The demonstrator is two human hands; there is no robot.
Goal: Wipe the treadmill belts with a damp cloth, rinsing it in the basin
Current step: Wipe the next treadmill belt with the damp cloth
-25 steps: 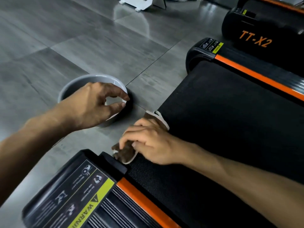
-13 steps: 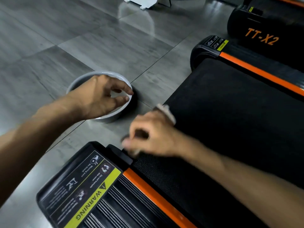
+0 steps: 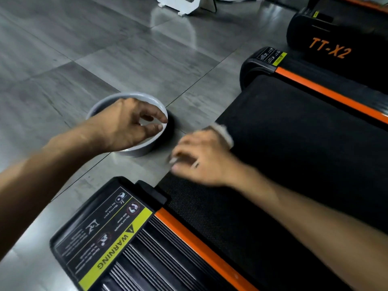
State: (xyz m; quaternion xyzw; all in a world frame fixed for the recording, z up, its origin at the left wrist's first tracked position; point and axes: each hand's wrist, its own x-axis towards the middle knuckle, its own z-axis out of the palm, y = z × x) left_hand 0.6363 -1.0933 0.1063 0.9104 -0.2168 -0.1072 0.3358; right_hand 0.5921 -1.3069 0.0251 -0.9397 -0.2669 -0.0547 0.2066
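The black treadmill belt (image 3: pixel 294 143) runs from the lower middle to the right. My right hand (image 3: pixel 201 158) sits at the belt's rear edge, blurred, its fingers curled over a brown cloth with white trim (image 3: pixel 223 133) that pokes out beyond the knuckles. A round grey basin (image 3: pixel 134 152) stands on the floor just left of the belt. My left hand (image 3: pixel 128 124) hovers over the basin, thumb and fingers loosely curved near its right rim, holding nothing.
An orange-striped side rail with a yellow warning label (image 3: pixel 113 244) lies near me. The far rail (image 3: pixel 325 91) and a second treadmill marked TT-X2 (image 3: pixel 329 49) are at the upper right. Grey floor tiles (image 3: pixel 105 49) spread left; a white object (image 3: pixel 184 5) stands at the top.
My right hand has slid with the cloth along the belt's rear edge, away from the near rail. My left hand stays over the basin.
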